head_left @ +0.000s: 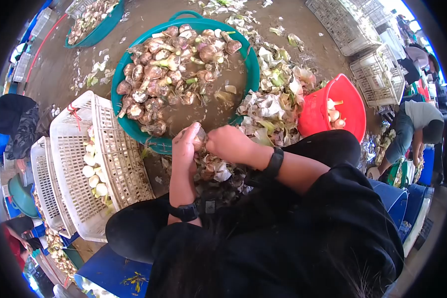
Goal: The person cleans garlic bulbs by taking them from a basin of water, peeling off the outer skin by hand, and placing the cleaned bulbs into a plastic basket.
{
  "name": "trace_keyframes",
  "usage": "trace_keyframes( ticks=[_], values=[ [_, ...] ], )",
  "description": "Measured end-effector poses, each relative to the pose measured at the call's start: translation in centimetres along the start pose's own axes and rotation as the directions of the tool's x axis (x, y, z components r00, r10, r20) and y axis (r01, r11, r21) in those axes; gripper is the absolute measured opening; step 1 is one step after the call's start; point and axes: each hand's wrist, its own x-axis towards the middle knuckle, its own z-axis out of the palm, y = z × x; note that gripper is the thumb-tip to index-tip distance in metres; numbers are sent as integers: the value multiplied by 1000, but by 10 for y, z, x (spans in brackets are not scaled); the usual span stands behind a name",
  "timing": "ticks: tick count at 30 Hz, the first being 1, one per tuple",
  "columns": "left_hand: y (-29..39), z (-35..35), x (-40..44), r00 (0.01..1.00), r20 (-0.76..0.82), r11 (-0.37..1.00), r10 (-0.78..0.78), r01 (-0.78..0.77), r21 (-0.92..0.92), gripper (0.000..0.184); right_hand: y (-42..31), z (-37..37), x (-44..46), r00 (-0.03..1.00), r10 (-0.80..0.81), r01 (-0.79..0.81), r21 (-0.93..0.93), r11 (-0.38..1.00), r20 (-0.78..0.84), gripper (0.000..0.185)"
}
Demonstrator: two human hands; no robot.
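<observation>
Near the lower rim of a round green tub (256,64), my left hand (185,146) is wrapped round a brownish bulb (199,140). My right hand (228,143) is closed against the bulb's right side; its fingertips are hidden, so what they pinch cannot be made out. Behind both hands, the tub holds many dirty, unpeeled bulbs (154,72) with short cut stems. Loose peeled skins (268,111) lie heaped to the right of the tub and also below my hands.
A red bucket (350,99) with a few peeled bulbs stands at the right. At the left, a white slatted crate (74,124) holds pale bulbs. More crates (377,74) are at the upper right. Other people (412,124) bend at both sides. Blue containers (111,270) are near my legs.
</observation>
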Motion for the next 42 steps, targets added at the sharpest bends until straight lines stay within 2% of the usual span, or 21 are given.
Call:
trace_keyframes(
  ticks=[1, 2, 3, 6, 8, 10, 11, 12, 14, 15, 19, 22, 24, 28, 30, 32, 34, 36, 38, 40, 42],
  values=[
    [3, 1, -5, 999, 50, 993, 13, -7, -116, 23, -4, -8, -1, 1000, 1, -1, 0, 1000, -2, 32],
    [5, 1, -8, 995, 100, 973, 30, -6, -230, 22, -11, -23, -4, 928, 324, -371, 539, 756, 184, 35],
    [-2, -7, 1, 984, 160, 973, 82, -44, -226, 21, -15, -32, -5, 750, 438, -604, 783, 148, 496, 38],
    [9, -4, -10, 906, 287, 932, 310, -230, -279, 24, -4, -2, -6, 861, 349, -347, 929, -127, 369, 43],
    [15, -12, -8, 911, 364, 929, 193, -50, -368, 35, -6, -6, -9, 852, 458, -312, 949, 52, 255, 37],
    [12, -12, -9, 967, 245, 993, 72, -92, 74, 43, -3, -14, -13, 967, 255, -180, 631, 754, -29, 33],
    [7, -18, -7, 952, 298, 946, 67, -156, 284, 55, -2, -14, -14, 954, 166, -45, 428, 903, -250, 22],
    [4, -19, -7, 951, 302, 945, 64, -155, 288, 55, 1, -14, -16, 952, 172, -48, 431, 901, -253, 22],
    [10, -14, -15, 972, 188, 916, -142, 57, 398, 62, 7, -13, -20, 944, -267, 225, -213, 951, -195, 13],
    [2, -11, -15, 992, 117, 946, -48, 8, 324, 60, 6, -10, -25, 950, -249, 198, -250, 948, -191, 7],
    [-13, -17, 1, 987, 141, 920, -74, 13, 392, 51, 2, -16, -24, 979, -161, 112, -333, 936, -124, 10],
    [-7, -6, -9, 958, 279, 988, -65, 24, 149, 43, 21, -8, -14, 990, 30, -23, 51, 998, -141, 15],
    [-7, -3, -12, 945, 313, 968, 92, -159, 194, 39, 22, -8, -15, 845, 457, -476, 781, 404, 279, 20],
    [-2, -2, -17, 899, 384, 855, 209, -359, 375, 36, 16, 1, -29, 964, 152, -40, 449, 893, -217, 23],
    [-2, 2, -28, 880, 427, 833, 207, -387, 395, 40, 22, -2, -24, 940, 296, -181, 487, 855, -169, 17],
    [-2, 14, -41, 642, 567, 401, 516, -766, 503, 48, 25, -16, -22, 746, 510, -510, 860, 24, 428, 12],
    [1, 12, -46, 624, 593, 315, 508, -776, 547, 49, 60, 37, -14, 911, 327, -311, 940, 143, 252, 12],
    [16, 12, -55, 509, 728, -250, 460, -712, 656, 38, 35, 2, -23, 828, 459, -375, 926, 27, 322, 18],
    [8, 18, -47, 458, 687, -254, 563, -696, 672, 25, 26, 2, -19, 858, 462, -344, 919, 191, 225, 16],
    [-6, 12, -29, 561, 497, 380, 663, -823, 423, 20, 18, -3, -16, 877, 467, -80, 993, -85, 111, 15],
    [-15, 13, -26, 601, 433, 505, 672, -799, 326, 18, 18, -17, -25, 845, 507, -56, 972, -228, 167, 17]
  ],
)
